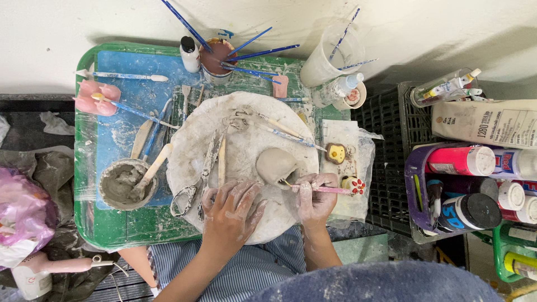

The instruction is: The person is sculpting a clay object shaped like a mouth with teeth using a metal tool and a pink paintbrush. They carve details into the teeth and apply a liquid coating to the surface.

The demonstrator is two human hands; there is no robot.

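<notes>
1. Head view: at 9 o'clock we see a pink bag (19, 207), and below it a pink hair dryer (45, 271).
2. On the green tray (89, 223) sits a bowl (124, 183) of grey slip, a wooden stick leaning in it.
3. Scissors (196, 184) lie on the round board (246, 140), at 9 o'clock from the clay.
4. Our left hand (232, 212) rests flat on the board, fingers spread wide and gripping nothing, at 7 o'clock from the clay.
5. A cup (217, 59) of blue brushes stands at 12 o'clock.
6. The grey clay piece (275, 165) lies near the board's middle, just beside both hands.
7. Our right hand (316, 198) has its fingers closed round a pink tool (327, 190), whose tip touches the clay's lower edge.
8. Two small painted figures (344, 168) sit at 3 o'clock on plastic.
9. Paint bottles (475, 184) fill a basket far right.
</notes>
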